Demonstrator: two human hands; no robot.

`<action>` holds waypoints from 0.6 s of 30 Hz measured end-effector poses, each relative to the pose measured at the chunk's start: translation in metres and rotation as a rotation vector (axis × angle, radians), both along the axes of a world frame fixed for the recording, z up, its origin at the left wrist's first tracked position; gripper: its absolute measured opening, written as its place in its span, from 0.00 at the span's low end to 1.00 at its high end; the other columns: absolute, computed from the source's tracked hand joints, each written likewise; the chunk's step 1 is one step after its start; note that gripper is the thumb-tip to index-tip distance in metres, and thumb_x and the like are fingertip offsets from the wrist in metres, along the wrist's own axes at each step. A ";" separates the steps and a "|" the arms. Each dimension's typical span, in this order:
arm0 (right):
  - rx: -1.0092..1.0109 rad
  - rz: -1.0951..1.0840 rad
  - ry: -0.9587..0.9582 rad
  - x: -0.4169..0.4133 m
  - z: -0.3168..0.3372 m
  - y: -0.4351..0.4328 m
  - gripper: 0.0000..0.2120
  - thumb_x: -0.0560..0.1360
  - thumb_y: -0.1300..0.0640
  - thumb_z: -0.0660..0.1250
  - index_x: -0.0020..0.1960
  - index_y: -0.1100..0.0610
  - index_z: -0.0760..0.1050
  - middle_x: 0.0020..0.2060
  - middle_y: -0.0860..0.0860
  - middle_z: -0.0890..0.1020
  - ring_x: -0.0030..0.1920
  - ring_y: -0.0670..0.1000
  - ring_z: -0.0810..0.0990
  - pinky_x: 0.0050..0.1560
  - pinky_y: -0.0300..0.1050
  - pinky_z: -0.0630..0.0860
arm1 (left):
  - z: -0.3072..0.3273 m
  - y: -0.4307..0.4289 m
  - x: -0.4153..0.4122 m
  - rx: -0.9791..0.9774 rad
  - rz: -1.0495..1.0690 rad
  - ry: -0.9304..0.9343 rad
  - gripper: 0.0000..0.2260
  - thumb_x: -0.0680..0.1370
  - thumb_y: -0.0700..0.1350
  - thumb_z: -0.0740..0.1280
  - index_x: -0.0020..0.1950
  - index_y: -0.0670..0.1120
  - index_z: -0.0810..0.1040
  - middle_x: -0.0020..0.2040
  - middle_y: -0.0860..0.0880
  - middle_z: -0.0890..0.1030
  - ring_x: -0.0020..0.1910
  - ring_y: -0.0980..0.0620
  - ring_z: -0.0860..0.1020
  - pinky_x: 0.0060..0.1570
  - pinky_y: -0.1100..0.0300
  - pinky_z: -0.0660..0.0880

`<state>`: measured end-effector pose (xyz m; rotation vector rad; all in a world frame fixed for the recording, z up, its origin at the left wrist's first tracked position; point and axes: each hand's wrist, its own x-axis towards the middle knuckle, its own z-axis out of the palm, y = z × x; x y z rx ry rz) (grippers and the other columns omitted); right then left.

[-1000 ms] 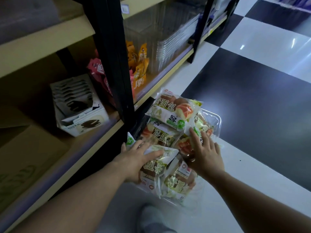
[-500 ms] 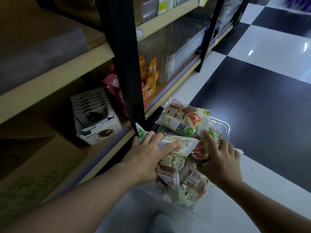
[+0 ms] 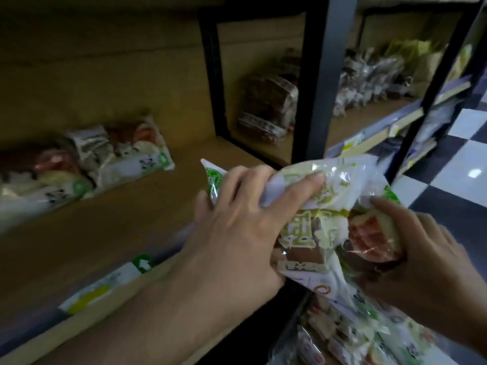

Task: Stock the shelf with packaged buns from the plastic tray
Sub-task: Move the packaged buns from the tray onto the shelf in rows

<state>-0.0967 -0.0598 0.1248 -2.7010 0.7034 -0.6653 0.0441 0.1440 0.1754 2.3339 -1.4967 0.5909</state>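
My left hand (image 3: 237, 227) grips a bun pack (image 3: 324, 206) with green and white print, held in the air in front of the wooden shelf (image 3: 110, 233). My right hand (image 3: 421, 259) holds a second bun pack (image 3: 369, 233) showing a reddish filling, pressed against the first. Below them, at the bottom right, more packaged buns (image 3: 342, 335) lie in the plastic tray, whose rim is hard to make out. Two bun packs (image 3: 110, 156) lie on the shelf at the left.
A black upright post (image 3: 319, 83) divides the shelf bays. Dark bread packs (image 3: 268, 109) and more bagged goods (image 3: 374, 77) fill the bays to the right. Price labels (image 3: 105, 283) run along the shelf edge. Checkered floor (image 3: 463, 164) lies at the right.
Both hands have lifted bun packs up from the tray to shelf height. My view has swung up from the low shelves and floor to a higher shelf.
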 end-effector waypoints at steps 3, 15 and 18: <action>-0.098 0.131 -0.007 0.031 0.028 0.026 0.49 0.51 0.29 0.69 0.70 0.33 0.57 0.49 0.46 0.71 0.49 0.61 0.75 0.47 0.62 0.75 | 0.030 0.043 0.024 -0.063 0.147 0.097 0.47 0.62 0.63 0.73 0.72 0.70 0.47 0.62 0.57 0.58 0.64 0.52 0.56 0.56 0.38 0.66; -0.618 0.579 -0.051 0.185 0.091 0.155 0.42 0.58 0.25 0.63 0.70 0.39 0.63 0.49 0.55 0.76 0.46 0.62 0.74 0.45 0.63 0.69 | 0.024 0.225 0.087 -0.078 0.787 0.204 0.49 0.63 0.53 0.75 0.66 0.75 0.40 0.65 0.58 0.52 0.65 0.52 0.50 0.61 0.37 0.62; -0.636 0.684 -0.058 0.215 0.097 0.189 0.42 0.57 0.29 0.65 0.69 0.38 0.62 0.54 0.55 0.76 0.49 0.64 0.74 0.48 0.65 0.69 | 0.012 0.263 0.095 -0.042 0.951 0.184 0.48 0.65 0.52 0.75 0.65 0.74 0.39 0.66 0.58 0.49 0.67 0.52 0.46 0.62 0.36 0.58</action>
